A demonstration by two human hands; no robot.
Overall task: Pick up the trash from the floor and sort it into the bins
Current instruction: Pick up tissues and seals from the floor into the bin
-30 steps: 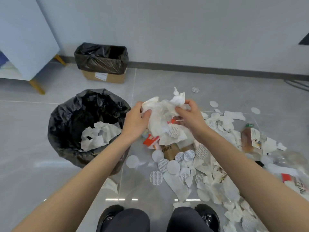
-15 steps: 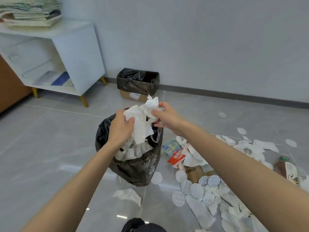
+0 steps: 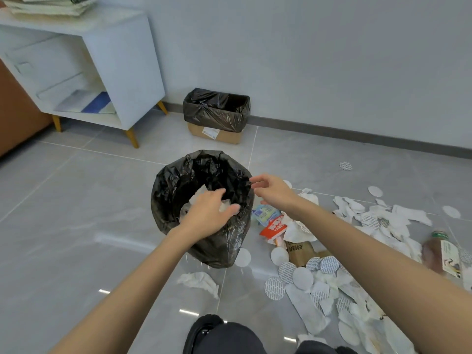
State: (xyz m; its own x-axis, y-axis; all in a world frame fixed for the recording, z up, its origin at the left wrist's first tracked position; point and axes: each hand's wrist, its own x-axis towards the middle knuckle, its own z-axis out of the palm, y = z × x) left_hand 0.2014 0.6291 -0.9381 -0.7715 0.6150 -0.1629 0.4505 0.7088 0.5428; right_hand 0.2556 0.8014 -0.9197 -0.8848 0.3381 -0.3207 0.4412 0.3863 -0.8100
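at the black bin (image 3: pixel 163 200), left hand (image 3: pixel 207 213) and right hand (image 3: pixel 274 191), both empty

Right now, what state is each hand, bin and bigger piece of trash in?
round bin: upright, lined, white paper inside.
left hand: open, empty, over the round bin.
right hand: open, empty, at the round bin's rim.
box bin: upright by the wall, lined, contents hidden.
bottle: lying on the floor, capped.
crumpled tissue: on the floor beside the round bin.
red packet: on the floor, unpicked.
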